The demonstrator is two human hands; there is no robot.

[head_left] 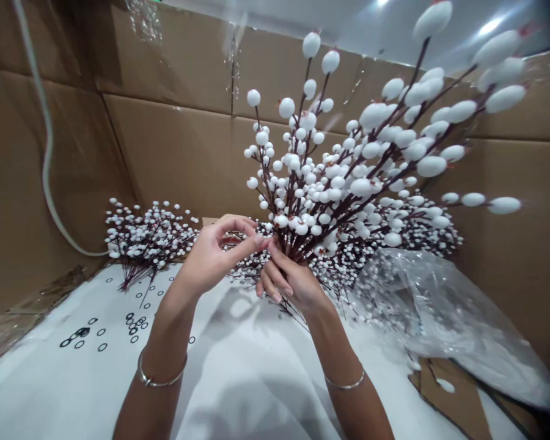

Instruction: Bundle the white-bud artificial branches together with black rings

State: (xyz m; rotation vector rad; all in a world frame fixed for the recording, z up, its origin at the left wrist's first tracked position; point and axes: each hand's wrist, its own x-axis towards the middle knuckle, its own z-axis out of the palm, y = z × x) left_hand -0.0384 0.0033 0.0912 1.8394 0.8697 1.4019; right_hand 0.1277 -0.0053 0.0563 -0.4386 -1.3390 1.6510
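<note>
A large bunch of artificial berry branches (pixel 348 177) fans up and to the right, its dark stems tipped with white berries. My right hand (pixel 296 281) is wrapped round the gathered stems near their lower part. Thumb and forefinger of my left hand (pixel 215 250) meet in a pinch beside my right thumb, at the left of the stems. Whatever lies between those fingertips is too small to make out. Small black rings (pixel 135 324) are scattered over the white table (pixel 238 373) to the left of my forearm.
Another berry bunch (pixel 142 238) lies at the back left. More white-berried branches (pixel 421 226) are heaped behind my right hand, partly under a clear plastic bag (pixel 440 305). A cardboard piece (pixel 453 391) rests at front right. Cardboard walls (pixel 174 146) enclose the table; a white cable (pixel 48 140) hangs left.
</note>
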